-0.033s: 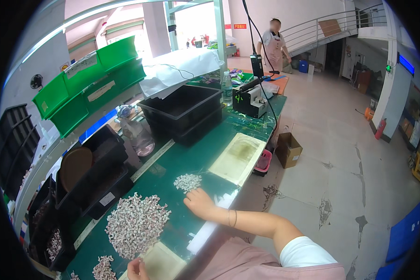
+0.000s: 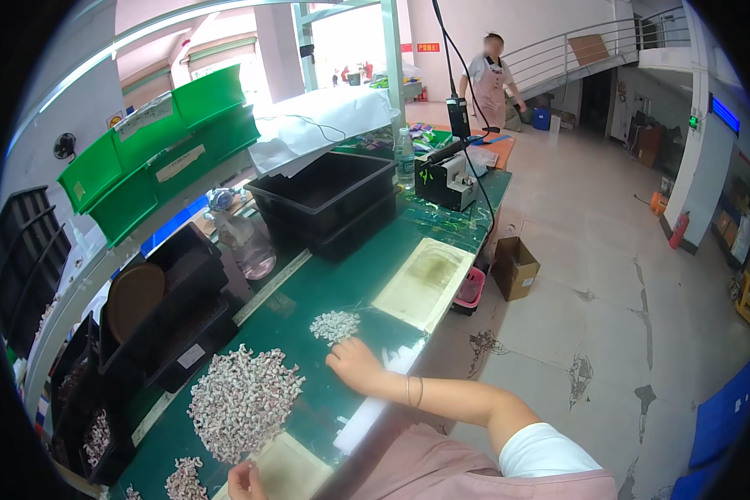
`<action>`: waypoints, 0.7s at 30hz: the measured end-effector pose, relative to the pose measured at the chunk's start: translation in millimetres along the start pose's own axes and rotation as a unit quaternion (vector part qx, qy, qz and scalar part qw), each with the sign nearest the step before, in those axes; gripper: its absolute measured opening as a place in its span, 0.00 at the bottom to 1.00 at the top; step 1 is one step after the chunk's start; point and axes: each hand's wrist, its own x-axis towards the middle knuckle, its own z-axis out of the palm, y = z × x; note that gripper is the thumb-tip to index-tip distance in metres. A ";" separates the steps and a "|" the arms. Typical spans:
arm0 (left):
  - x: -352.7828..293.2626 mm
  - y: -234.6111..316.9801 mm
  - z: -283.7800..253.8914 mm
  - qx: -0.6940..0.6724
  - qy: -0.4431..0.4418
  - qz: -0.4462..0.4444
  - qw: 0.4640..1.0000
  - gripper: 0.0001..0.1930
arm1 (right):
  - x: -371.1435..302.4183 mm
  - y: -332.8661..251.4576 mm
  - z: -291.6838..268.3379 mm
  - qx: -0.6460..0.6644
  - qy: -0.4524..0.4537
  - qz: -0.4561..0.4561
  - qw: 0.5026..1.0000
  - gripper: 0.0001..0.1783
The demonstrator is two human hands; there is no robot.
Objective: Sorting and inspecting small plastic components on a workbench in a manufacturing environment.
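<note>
My right hand (image 2: 357,365) is closed, fingers curled down to the green tabletop just below a small heap of pale, pellet-like pieces (image 2: 335,326). Whatever it pinches is too small to make out. At the lower edge my left hand (image 2: 245,482) is only partly in view, with its fingertips pressed together. It sits beside the foot of a large mound of whitish and pinkish small pieces (image 2: 243,402), over a pale flat board (image 2: 290,471). Anything between those fingertips is hidden. A smaller cluster of similar pieces (image 2: 187,479) lies left of that hand.
Another pale board (image 2: 422,283) lies farther along the green table (image 2: 325,283). White strips (image 2: 360,423) line the near edge. Black bins (image 2: 325,196), a clear spray bottle (image 2: 254,250) and a small black machine (image 2: 446,183) stand behind. A person (image 2: 489,83) stands far off.
My right hand has shifted very slightly left. The far person's arm has swung a little outward. My left hand and the heaps look the same.
</note>
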 end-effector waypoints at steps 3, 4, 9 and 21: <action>-1.2 18.9 16.9 -0.020 -0.011 0.002 1.000 0.09 | 1.9 -31.6 -4.1 0.215 0.027 0.023 0.976 0.03; -1.8 27.4 25.3 -0.022 -0.012 0.011 1.000 0.10 | 2.2 -43.9 -6.4 0.336 0.018 0.015 0.942 0.06; -4.8 32.7 53.7 -0.118 -0.056 0.048 0.990 0.14 | -1.9 -115.0 -20.5 0.594 -0.100 0.073 0.795 0.11; -6.2 17.7 57.6 -0.137 -0.101 0.048 0.984 0.15 | -6.7 -123.1 -23.3 0.646 -0.201 0.127 0.726 0.12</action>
